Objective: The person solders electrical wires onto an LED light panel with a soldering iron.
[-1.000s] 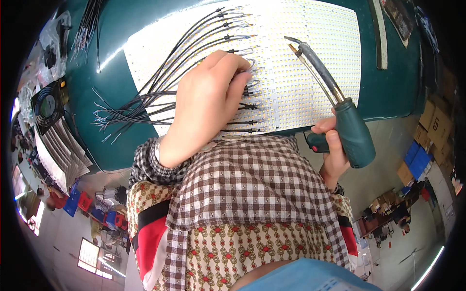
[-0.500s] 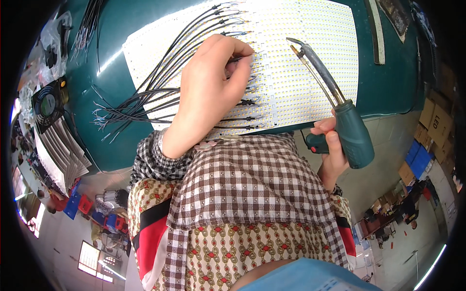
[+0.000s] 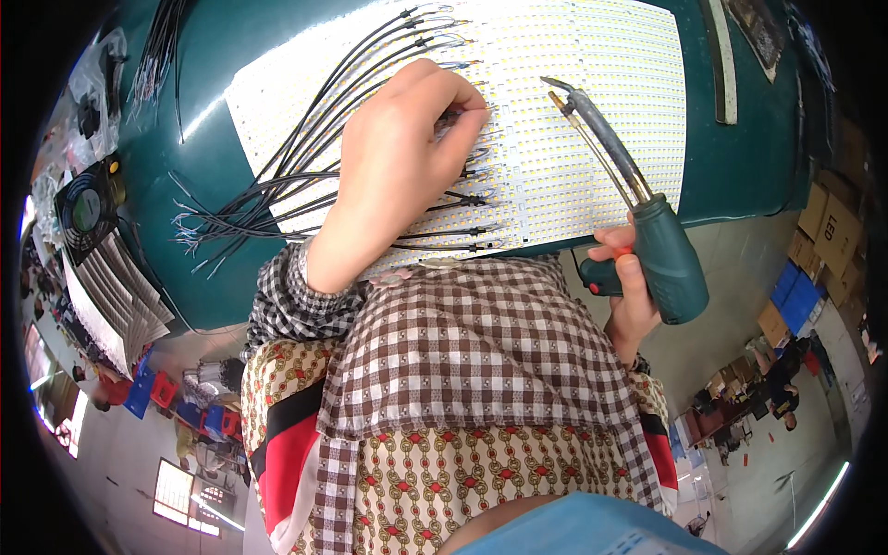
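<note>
Head view, left hand [image 3: 393, 162] narrowed over black cables [image 3: 268, 191] — hold hidden, unclear, right hand [image 3: 636, 298] gripping soldering gun [image 3: 673, 264]

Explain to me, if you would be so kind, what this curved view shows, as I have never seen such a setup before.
There is no robot here, just a person's two bare hands. The view comes from a wide fisheye camera worn on the head, looking down, so straight edges bend near the rim and the checked apron is the wearer's own.

On the dark-green table lies a white LED board covered with rows of small chips. Thin black cables fan out across its left part, some ends hanging past its edge.

The right hand holds a green-handled soldering gun. The left hand is over the cables, its fingers curled near the wire ends; whether they grip one is hidden.
</note>
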The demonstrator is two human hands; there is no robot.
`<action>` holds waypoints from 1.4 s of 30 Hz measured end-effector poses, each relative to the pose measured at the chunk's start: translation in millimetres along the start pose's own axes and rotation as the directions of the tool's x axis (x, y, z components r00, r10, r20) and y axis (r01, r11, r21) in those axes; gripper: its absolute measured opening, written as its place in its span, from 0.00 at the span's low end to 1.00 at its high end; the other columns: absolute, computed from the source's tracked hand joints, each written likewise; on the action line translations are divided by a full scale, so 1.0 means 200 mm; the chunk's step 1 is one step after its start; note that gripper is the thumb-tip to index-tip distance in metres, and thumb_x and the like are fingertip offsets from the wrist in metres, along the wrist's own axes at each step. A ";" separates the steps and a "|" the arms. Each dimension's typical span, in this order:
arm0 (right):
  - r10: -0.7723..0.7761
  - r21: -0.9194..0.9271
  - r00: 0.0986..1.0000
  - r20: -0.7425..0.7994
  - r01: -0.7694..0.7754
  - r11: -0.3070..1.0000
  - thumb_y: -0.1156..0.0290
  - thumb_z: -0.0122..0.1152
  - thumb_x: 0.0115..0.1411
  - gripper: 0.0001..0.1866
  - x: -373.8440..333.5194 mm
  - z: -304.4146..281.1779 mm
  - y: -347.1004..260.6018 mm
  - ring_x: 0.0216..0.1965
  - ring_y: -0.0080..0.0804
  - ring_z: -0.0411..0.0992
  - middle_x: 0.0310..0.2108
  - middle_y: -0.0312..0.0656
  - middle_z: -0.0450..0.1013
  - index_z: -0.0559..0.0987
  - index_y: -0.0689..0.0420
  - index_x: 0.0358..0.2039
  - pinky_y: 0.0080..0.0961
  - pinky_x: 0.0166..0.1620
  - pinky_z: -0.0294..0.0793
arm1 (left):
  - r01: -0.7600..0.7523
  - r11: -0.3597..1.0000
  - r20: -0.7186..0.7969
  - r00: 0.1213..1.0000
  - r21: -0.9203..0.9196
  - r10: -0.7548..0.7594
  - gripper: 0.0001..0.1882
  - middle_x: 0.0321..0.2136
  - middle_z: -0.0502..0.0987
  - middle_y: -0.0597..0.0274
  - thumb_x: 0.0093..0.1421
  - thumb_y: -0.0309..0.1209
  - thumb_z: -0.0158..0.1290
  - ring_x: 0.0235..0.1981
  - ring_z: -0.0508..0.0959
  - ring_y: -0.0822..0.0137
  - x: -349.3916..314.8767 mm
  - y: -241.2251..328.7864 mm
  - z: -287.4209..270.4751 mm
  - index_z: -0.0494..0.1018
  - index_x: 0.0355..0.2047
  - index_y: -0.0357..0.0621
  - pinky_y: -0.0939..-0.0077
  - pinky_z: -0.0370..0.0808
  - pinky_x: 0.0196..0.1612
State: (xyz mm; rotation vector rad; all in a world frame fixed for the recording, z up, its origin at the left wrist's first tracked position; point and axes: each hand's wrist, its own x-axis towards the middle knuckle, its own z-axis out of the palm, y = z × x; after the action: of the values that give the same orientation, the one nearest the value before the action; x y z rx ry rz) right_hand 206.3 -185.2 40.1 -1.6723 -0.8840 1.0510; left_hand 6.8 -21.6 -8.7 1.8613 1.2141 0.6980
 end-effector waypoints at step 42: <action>0.082 -0.115 0.994 0.069 -0.074 0.991 0.72 0.60 0.60 0.09 -0.04 0.00 0.03 0.34 0.32 0.74 0.31 0.45 0.75 0.77 0.66 0.36 0.28 0.40 0.74 | 0.065 0.998 -0.063 0.996 -0.011 -0.065 0.04 0.21 0.73 0.59 0.47 0.25 0.57 0.22 0.74 0.57 0.04 0.02 0.07 0.73 0.22 0.42 0.65 0.70 0.25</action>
State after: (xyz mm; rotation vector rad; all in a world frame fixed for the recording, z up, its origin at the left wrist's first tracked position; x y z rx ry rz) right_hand 204.1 -194.0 36.8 -1.7835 -0.9472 1.1408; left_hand 22.1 -19.9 -12.5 1.7957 1.3037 0.7299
